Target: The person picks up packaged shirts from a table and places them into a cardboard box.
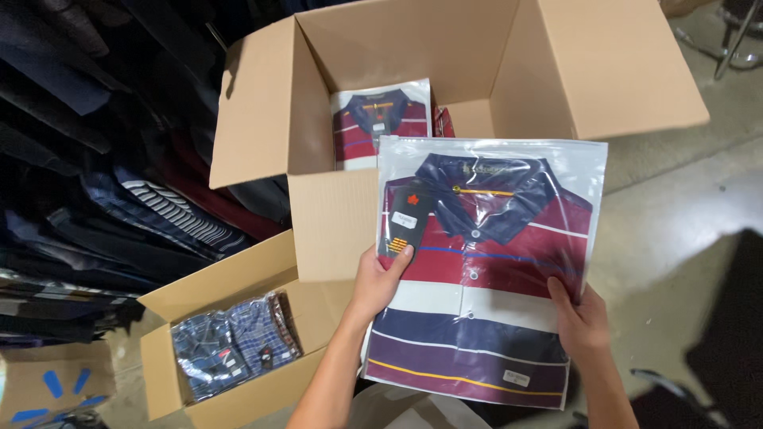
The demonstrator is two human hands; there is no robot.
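Both hands' fingers clamp clear-plastic-bagged maroon, white and navy striped polo shirt (485, 270): left hand (380, 280), right hand (580, 322). Open brown cardboard box (334, 222) just beyond fingers.

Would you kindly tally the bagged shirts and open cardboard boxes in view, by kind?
Striped red-and-navy polo shirts in clear plastic bags: 2, one held, one in the large box
Blue plaid shirts in clear bags: at least 1; exact count unclear
Open brown cardboard boxes: 2, large, small
Total: at least 5
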